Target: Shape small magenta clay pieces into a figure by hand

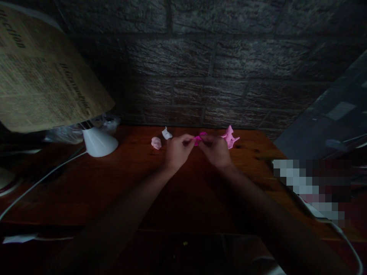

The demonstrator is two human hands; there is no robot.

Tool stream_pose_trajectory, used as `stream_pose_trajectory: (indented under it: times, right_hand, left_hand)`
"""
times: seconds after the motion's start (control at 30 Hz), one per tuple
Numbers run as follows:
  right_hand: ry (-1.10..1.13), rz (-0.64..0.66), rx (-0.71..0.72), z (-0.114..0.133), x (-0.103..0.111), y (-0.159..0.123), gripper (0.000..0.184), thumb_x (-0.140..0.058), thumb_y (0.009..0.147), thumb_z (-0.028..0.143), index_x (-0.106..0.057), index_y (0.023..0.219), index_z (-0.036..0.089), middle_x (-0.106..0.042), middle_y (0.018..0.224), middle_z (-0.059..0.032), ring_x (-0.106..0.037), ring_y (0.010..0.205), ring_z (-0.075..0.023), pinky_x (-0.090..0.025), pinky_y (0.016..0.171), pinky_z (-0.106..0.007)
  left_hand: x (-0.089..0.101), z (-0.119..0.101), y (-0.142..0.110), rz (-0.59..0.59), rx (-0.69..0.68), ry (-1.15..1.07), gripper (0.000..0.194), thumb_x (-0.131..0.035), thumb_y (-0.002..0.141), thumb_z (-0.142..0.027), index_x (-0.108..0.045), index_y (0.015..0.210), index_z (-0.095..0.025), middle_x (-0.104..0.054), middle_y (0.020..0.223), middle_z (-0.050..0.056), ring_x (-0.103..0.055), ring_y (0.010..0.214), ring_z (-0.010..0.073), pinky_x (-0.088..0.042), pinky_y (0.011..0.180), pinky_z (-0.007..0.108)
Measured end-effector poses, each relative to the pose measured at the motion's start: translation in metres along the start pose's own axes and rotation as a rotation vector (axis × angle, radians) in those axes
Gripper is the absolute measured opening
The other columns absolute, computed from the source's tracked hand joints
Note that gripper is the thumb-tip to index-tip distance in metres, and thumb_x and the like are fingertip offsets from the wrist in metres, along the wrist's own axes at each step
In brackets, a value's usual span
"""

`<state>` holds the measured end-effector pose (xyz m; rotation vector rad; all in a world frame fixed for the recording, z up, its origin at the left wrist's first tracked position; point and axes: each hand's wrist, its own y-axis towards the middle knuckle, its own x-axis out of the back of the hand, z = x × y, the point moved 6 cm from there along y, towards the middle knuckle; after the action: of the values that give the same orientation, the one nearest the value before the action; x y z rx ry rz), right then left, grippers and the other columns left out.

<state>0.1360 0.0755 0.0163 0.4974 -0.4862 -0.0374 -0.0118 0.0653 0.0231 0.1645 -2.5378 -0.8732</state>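
Over the back of the table, my left hand and my right hand meet with their fingertips pinched on a small bright pink piece. Most of it is hidden by the fingers, and whether it is paper or clay I cannot tell. Just beyond my right hand rests a light pink crumpled piece with pointed ends. Left of my left hand lie a pale pink crumpled ball and a small white scrap.
A lamp with a white cone base and a printed paper shade stands at the left, its cord crossing the wooden table. Clear plastic lies behind it. A brick-patterned wall rises at the back. A flat device, partly blurred out, lies at the right edge.
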Motion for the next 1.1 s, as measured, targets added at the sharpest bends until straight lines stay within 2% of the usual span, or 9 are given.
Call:
stream_pose_trajectory:
  times: [0.07,0.17,0.3,0.47,0.6,0.73,0.93,1.1]
  right_hand:
    - [-0.001,0.012,0.012,-0.002,0.000,0.001,0.018,-0.064,0.086,0.017,-0.080,0.091,0.020,-0.081,0.091,-0.0057,-0.076,0.086,-0.0224,-0.059,0.085,-0.036]
    - [-0.014,-0.006,-0.004,-0.005,0.002,0.002,0.018,-0.065,0.084,0.017,-0.080,0.091,0.022,-0.081,0.090,-0.0035,-0.076,0.083,-0.0208,-0.059,0.081,-0.034]
    - [-0.121,0.007,-0.023,-0.003,0.002,0.002,0.019,-0.063,0.084,0.014,-0.080,0.083,0.022,-0.080,0.083,-0.0024,-0.074,0.074,-0.0194,-0.058,0.074,-0.032]
    - [-0.167,0.003,0.026,0.003,0.000,0.001,0.024,-0.064,0.084,0.014,-0.080,0.098,0.024,-0.081,0.094,-0.0042,-0.076,0.088,-0.0224,-0.057,0.084,-0.035]
    - [-0.205,0.042,0.032,0.004,-0.002,0.001,0.023,-0.062,0.086,0.014,-0.080,0.094,0.025,-0.081,0.086,-0.0019,-0.076,0.081,-0.0211,-0.057,0.080,-0.034]
    - [-0.210,-0.024,0.046,0.008,0.002,-0.002,0.025,-0.062,0.086,0.013,-0.080,0.098,0.025,-0.081,0.095,-0.0038,-0.077,0.091,-0.0241,-0.057,0.086,-0.036]
    - [-0.207,-0.065,0.114,0.015,-0.002,-0.008,0.033,-0.061,0.088,0.015,-0.076,0.117,0.023,-0.080,0.104,-0.0074,-0.077,0.088,-0.0250,-0.058,0.083,-0.037]
    - [-0.189,-0.091,0.168,0.017,0.000,-0.009,0.033,-0.059,0.089,0.016,-0.077,0.114,0.027,-0.081,0.100,-0.0046,-0.076,0.085,-0.0229,-0.058,0.080,-0.035]
  left_hand:
    - [-0.001,0.001,-0.001,0.011,-0.009,0.038,0.012,-0.067,0.087,-0.015,-0.076,0.094,-0.018,-0.081,0.093,0.006,-0.077,0.080,0.0180,-0.061,0.076,0.029]
    - [-0.005,0.000,-0.002,0.068,-0.049,0.116,0.023,-0.067,0.087,-0.015,-0.074,0.109,-0.019,-0.080,0.102,0.008,-0.077,0.088,0.0207,-0.062,0.082,0.033]
    - [-0.009,-0.003,-0.003,0.124,-0.105,0.178,0.022,-0.061,0.089,-0.014,-0.076,0.105,-0.022,-0.081,0.099,0.005,-0.077,0.082,0.0191,-0.061,0.078,0.032]
    - [-0.007,-0.002,-0.001,0.096,-0.087,0.203,0.018,-0.063,0.087,-0.013,-0.077,0.096,-0.022,-0.081,0.090,0.004,-0.077,0.077,0.0181,-0.061,0.075,0.030]
    - [-0.005,-0.003,-0.001,0.077,-0.091,0.207,0.016,-0.064,0.087,-0.012,-0.076,0.094,-0.020,-0.081,0.090,0.005,-0.077,0.077,0.0184,-0.060,0.075,0.030]
    - [-0.003,-0.009,-0.002,0.039,-0.138,0.233,0.016,-0.064,0.087,-0.012,-0.076,0.092,-0.021,-0.081,0.091,0.004,-0.077,0.079,0.0188,-0.061,0.078,0.031]
    - [0.003,-0.006,-0.005,-0.028,-0.119,0.205,0.023,-0.065,0.089,-0.012,-0.074,0.109,-0.018,-0.080,0.104,0.008,-0.078,0.091,0.0201,-0.063,0.086,0.033]
    - [0.000,-0.006,-0.008,-0.013,-0.138,0.139,0.031,-0.063,0.090,-0.014,-0.070,0.119,-0.020,-0.078,0.114,0.007,-0.077,0.097,0.0193,-0.063,0.091,0.035]
